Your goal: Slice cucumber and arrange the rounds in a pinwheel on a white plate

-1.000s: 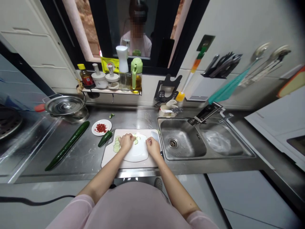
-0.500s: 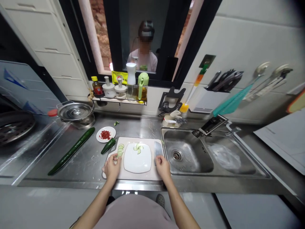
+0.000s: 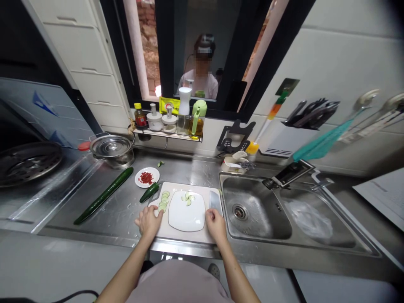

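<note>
1. On the board (image 3: 164,228), left of the plate (image 3: 186,219), cucumber slices (image 3: 163,200) sit in a front-to-back row, just past the left hand (image 3: 149,221) (nearer one, fingers loosely open).
2. Right hand (image 3: 216,223) is curled by the knife (image 3: 215,200), can't tell if it's gripping.
3. Sink (image 3: 259,206) crowds the right; more table (image 3: 123,210) left.

ok so one squarish white plate (image 3: 187,216), one round white plate (image 3: 155,174), one long dark-green cucumber (image 3: 104,195), one stubby dark-green cucumber piece (image 3: 149,192)
</note>
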Demonstrator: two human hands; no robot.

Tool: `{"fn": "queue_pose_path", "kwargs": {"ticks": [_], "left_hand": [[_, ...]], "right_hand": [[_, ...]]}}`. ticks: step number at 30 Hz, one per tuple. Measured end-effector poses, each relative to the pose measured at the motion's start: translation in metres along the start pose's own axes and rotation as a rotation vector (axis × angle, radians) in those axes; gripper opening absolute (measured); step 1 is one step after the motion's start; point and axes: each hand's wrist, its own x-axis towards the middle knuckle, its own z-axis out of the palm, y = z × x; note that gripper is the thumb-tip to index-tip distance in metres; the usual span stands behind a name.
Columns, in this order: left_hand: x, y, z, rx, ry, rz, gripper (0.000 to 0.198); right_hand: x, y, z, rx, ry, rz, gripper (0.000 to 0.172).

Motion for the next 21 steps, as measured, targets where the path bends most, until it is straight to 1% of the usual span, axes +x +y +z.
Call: {"fn": "queue_pose_path", "kwargs": {"ticks": [4,7,9,11,12,13,15,18,21], "left_hand": [[0.0,0.001,0.0,-0.074,-0.002,0.002,0.025],[0.001,0.003,0.0,-0.207,-0.014,-0.005,0.019],[0.003,0.007,-0.002,-0.38,-0.029,-0.045,0.021],[0.005,0.015,-0.008,-0.651,-0.075,-0.085,0.027],[0.006,0.021,-0.012,-0.809,-0.124,-0.089,0.03],[0.006,0.028,-0.018,-0.962,-0.174,-0.072,0.032],[0.006,0.043,-0.032,-1.14,-0.26,-0.029,0.036],[0.002,0.069,-0.054,-1.222,-0.344,0.042,0.038],[-0.002,0.091,-0.072,-1.252,-0.414,0.12,0.036]], "right_hand": [[-0.003,0.001,-0.001,0.011,0.0,0.018,0.034],[-0.006,0.001,-0.003,0.026,-0.001,0.024,0.033],[-0.007,-0.001,-0.004,0.038,-0.004,0.029,0.032],[-0.007,-0.006,-0.005,0.063,-0.009,0.03,0.03],[-0.005,-0.01,-0.005,0.083,-0.014,0.028,0.03],[-0.003,-0.016,-0.006,0.107,-0.022,0.024,0.029],[0.004,-0.031,-0.006,0.172,-0.042,0.015,0.027],[0.016,-0.062,-0.007,0.338,-0.11,-0.029,0.024],[0.026,-0.095,-0.012,0.505,-0.184,-0.126,0.023]]}}
